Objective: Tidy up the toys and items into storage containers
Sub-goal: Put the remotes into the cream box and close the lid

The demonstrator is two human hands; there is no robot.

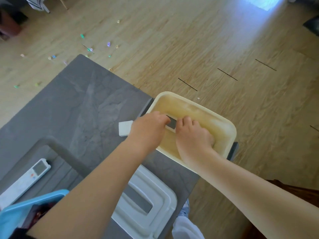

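Held item: a small flat white device with a dark grey screen [171,124], inside the cream bin, between your two hands; most of it is hidden.
Left hand [148,131]: reaches over the near-left rim of the cream bin; your fingers close on the left end of the device.
Right hand [193,135]: down inside the cream bin, fingers curled onto the right end of the device; your palm is hidden, so the exact grip there cannot be judged.
Cream bin [229,130]: open-topped plastic container, resting on the far right corner of the grey table, part of it overhanging the table edge.
White block [125,128]: on the table, just left of the cream bin, touching nothing but the tabletop.
White lid [146,200]: lies flat, nearer to you than the cream bin.
Remote control [25,180]: well left of the cream bin, on a lower grey shelf.
Blue bin [15,216]: nearest left corner.
Grey table [77,109]: carries the cream bin.
Small coloured toys [89,49]: scattered on the wood floor, beyond the table.
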